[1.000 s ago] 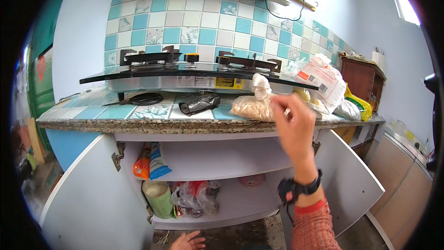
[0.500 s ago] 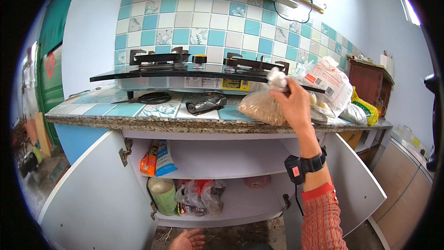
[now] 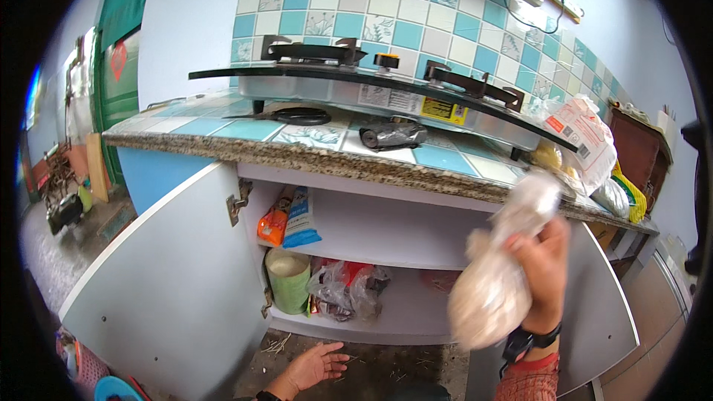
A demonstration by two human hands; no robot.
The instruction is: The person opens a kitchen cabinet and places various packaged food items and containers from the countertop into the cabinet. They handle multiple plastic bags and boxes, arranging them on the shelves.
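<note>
A clear plastic bag (image 3: pixel 490 297) of light brown, grain-like contents hangs from my right hand (image 3: pixel 546 263), which grips it just under its bunched top. Bag and hand are smeared by motion, in front of the open cabinet's right side and below the counter edge. Down at the lower edge, my left hand (image 3: pixel 318 366) is open and holds nothing, its fingers apart over the floor in front of the cabinet. Inside the cabinet (image 3: pixel 371 241), an orange packet (image 3: pixel 274 224) and a blue-and-white packet (image 3: pixel 301 219) lie on the upper shelf.
Both cabinet doors (image 3: pixel 171 282) stand open. A green canister (image 3: pixel 288 282) and plastic bags (image 3: pixel 345 289) occupy the lower shelf. Above, the tiled counter (image 3: pixel 245 130) carries a gas stove (image 3: pixel 371 80), a black plastic roll (image 3: pixel 394 134) and a white printed bag (image 3: pixel 583 141).
My right hand has lifted the bag off the counter and brought it down and toward me. My left hand has come further into view. The view has turned left and down.
</note>
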